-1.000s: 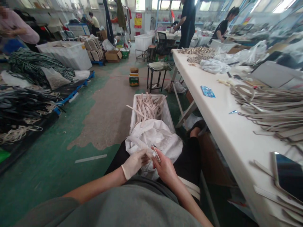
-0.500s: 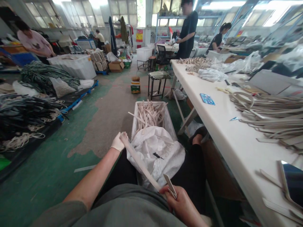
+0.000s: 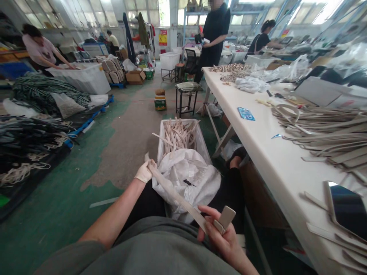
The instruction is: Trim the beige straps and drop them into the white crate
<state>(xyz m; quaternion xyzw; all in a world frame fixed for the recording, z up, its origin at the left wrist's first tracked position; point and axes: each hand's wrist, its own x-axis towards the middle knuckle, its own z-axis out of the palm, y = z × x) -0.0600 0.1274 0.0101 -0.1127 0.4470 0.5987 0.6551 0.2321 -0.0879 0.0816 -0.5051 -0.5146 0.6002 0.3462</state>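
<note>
A pale beige strap runs diagonally across my lap between both hands. My left hand, in a whitish glove or covering, is closed around its far end, and a short tip sticks out past the fingers. Nearer my body, my right hand holds the other end between thumb and fingers. A flat, stiff beige piece with a squared end also stands up from this hand; whether it belongs to the strap I cannot tell. Below the strap, a crumpled white sack lies over my lap and the near part of a white crate.
The white crate holds many short beige strips. To the right, a long table carries stacked straps, a phone-like dark device and a blue packet. A stool stands ahead. Several people work farther off.
My right hand has turned and its fingers have loosened somewhat, so the flat beige piece now shows its broad face. More of the strap's tip shows beyond my left hand. The view has shifted slightly.
</note>
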